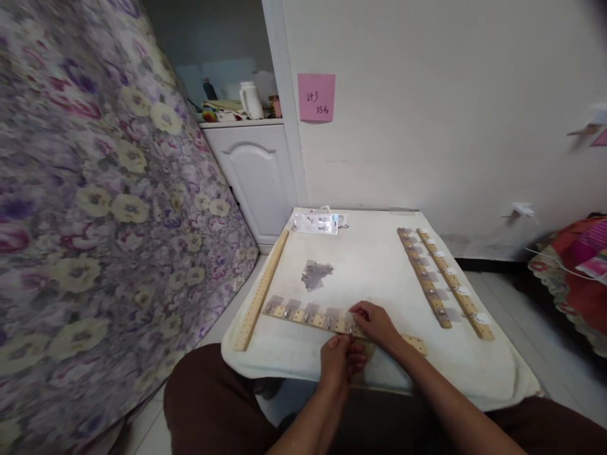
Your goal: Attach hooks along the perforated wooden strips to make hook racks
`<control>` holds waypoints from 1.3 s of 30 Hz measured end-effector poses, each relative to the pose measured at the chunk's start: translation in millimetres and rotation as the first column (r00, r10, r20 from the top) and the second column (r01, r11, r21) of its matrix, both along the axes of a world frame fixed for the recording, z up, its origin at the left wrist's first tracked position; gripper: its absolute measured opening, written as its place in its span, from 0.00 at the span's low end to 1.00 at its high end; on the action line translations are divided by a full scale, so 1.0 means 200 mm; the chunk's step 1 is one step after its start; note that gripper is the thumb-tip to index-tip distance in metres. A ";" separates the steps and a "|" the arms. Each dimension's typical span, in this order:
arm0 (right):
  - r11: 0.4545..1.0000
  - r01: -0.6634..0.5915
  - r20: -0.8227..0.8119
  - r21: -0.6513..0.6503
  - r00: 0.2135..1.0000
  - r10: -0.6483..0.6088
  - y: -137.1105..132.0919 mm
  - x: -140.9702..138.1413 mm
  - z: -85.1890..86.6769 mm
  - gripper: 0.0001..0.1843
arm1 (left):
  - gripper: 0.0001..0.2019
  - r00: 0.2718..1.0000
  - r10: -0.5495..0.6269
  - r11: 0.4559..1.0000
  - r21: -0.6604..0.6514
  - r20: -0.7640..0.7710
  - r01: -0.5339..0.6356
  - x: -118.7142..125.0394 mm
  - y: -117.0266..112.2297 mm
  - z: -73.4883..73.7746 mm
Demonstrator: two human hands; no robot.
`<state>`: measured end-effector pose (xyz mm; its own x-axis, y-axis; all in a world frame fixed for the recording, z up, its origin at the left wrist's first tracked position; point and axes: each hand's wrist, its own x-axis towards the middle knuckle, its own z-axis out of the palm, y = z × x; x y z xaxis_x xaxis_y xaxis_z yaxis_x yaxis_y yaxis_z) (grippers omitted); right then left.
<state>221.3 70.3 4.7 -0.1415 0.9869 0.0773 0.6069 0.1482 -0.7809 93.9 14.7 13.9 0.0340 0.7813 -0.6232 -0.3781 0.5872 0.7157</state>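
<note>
Across the near part of the table lies a narrow wooden strip (pixel 296 315) with rows of small holes. Several small clear cards (pixel 310 308) with shiny metal pieces stand along it. At its right portion, my right hand (pixel 377 323) pinches the edge of one clear card from above. My left hand (pixel 339 357) is curled at the strip's near edge, just below that card, fingertips together by its metal piece; what they grip is too small to make out. A loose pile of clear cards with metal pieces (pixel 315 275) lies beyond the strip.
A bare holed wooden strip (pixel 260 291) lies along the table's left side. Two strips carrying cards, one with clear cards (pixel 422 272) and one with white pieces (pixel 455 284), lie at the right. Clear packaging (pixel 313 222) rests at the back. A floral curtain (pixel 118 221) hangs at left.
</note>
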 end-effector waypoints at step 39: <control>0.999 0.014 0.054 0.039 0.998 -0.016 -0.01 0.01 -0.02 0.13 | 0.07 0.999 0.000 0.999 -0.034 -0.055 -0.002 0.02 0.01 0.02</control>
